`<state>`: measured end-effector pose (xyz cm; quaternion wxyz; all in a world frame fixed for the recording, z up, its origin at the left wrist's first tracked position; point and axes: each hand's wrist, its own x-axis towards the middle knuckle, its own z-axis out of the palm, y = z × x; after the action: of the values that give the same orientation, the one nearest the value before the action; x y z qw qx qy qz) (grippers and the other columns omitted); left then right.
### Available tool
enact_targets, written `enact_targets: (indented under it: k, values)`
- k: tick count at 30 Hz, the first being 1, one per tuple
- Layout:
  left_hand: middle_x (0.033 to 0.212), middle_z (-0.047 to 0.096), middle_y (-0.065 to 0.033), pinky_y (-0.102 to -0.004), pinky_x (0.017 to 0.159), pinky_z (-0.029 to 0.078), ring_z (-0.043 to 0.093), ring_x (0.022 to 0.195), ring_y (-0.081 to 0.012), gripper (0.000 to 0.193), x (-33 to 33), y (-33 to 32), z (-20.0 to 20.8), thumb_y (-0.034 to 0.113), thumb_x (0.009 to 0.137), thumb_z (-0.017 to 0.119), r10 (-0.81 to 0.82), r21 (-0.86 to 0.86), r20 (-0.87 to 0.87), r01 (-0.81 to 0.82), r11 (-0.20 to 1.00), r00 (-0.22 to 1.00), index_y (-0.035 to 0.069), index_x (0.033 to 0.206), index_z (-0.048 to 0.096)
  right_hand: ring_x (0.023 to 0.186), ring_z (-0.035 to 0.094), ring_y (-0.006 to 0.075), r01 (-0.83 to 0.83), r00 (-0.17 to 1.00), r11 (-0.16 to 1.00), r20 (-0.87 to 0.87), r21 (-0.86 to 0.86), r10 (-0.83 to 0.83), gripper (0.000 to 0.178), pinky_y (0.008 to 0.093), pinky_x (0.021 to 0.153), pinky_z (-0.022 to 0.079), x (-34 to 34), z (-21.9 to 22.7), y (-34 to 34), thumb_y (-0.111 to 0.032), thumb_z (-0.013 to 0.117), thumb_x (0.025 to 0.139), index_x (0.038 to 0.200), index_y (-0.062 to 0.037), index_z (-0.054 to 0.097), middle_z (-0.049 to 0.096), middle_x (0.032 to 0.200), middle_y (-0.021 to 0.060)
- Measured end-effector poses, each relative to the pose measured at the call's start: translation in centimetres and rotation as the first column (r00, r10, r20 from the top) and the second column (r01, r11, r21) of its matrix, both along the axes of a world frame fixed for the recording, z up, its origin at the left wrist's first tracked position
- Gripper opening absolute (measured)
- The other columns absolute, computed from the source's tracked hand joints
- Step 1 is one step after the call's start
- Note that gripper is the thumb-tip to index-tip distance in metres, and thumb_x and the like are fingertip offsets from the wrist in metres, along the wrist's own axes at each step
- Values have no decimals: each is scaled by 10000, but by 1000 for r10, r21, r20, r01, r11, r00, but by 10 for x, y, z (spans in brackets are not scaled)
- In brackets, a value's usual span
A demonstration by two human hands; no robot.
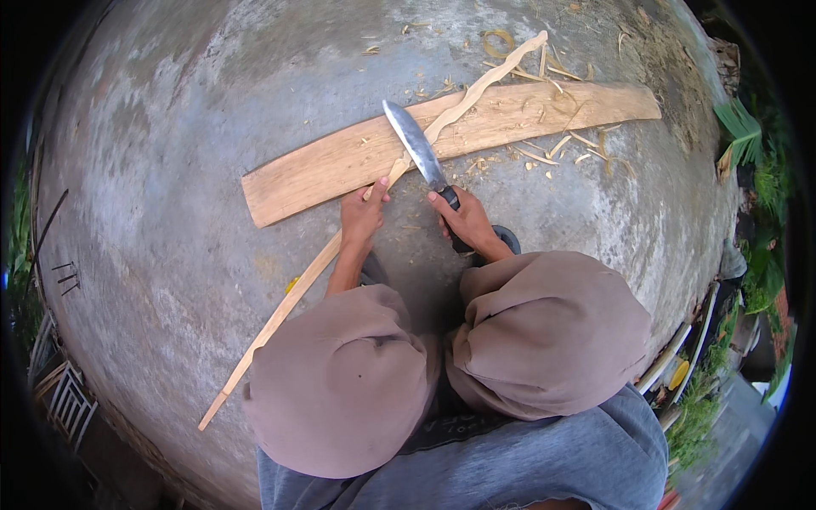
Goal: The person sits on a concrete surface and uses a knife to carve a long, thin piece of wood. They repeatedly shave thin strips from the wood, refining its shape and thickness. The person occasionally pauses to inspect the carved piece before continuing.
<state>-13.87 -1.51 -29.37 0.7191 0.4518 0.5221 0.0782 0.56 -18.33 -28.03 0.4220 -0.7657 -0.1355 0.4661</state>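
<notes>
My left hand [363,214] is closed round a long, thin wooden strip [293,293] with a wavy carved edge on its far part. The strip slants from the lower left, past my left knee, up to the far right, crossing over a wide wooden plank [314,174] that lies on the ground. In my right hand [467,219] is the dark handle of a large knife [414,143] with a broad, curved metal blade. The blade points away and to the left, and lies across the strip just beyond my left hand. Whether the edge bites into the wood cannot be seen.
Wood shavings [561,146] and chips are scattered on and around the plank's right part. Underneath is a rough grey concrete floor [170,170]. My bent knees [544,331] are close behind my hands. Green plants [744,136] and pale pipes [667,361] border the right side.
</notes>
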Motion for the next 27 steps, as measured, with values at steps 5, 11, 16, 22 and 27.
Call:
enact_targets:
  k: [5,11,16,22,27]
  values:
    - [575,443,70,-245,438,297,369,454,-49,504,3,-4,-4,509,968,747,-44,-82,9,45,996,999,22,869,664,670,694,339,8,963,996,269,86,-31,415,430,627,543,15,13,-11,-381,651,1038,1092,20,555,679,772,206]
    - [585,483,43,-251,432,316,406,463,-62,510,9,-7,-25,511,979,729,-107,263,-82,125,957,991,14,863,710,815,693,487,-305,664,952,724,30,190,409,514,688,559,17,15,-7,-363,694,1003,1159,-22,531,701,917,262]
    - [574,469,46,-248,422,316,393,449,-56,515,15,-5,1,506,976,737,-97,53,-55,100,994,994,10,851,683,819,718,465,-337,628,938,724,-77,285,472,515,667,574,2,19,0,-403,715,979,1222,-36,546,716,992,235]
    - [576,471,41,-249,419,320,401,444,-57,516,13,-3,-2,504,962,758,-85,36,-38,87,996,996,15,825,668,782,724,446,-322,537,916,751,-240,385,494,518,630,575,4,3,7,-431,717,970,1210,-26,569,722,999,210]
    - [579,469,42,-251,424,328,401,440,-58,506,10,-1,-7,494,957,768,-79,30,4,79,996,997,23,809,658,778,726,436,-345,520,925,789,-158,329,479,515,631,575,-7,16,9,-439,688,984,1198,-26,570,716,1024,204]
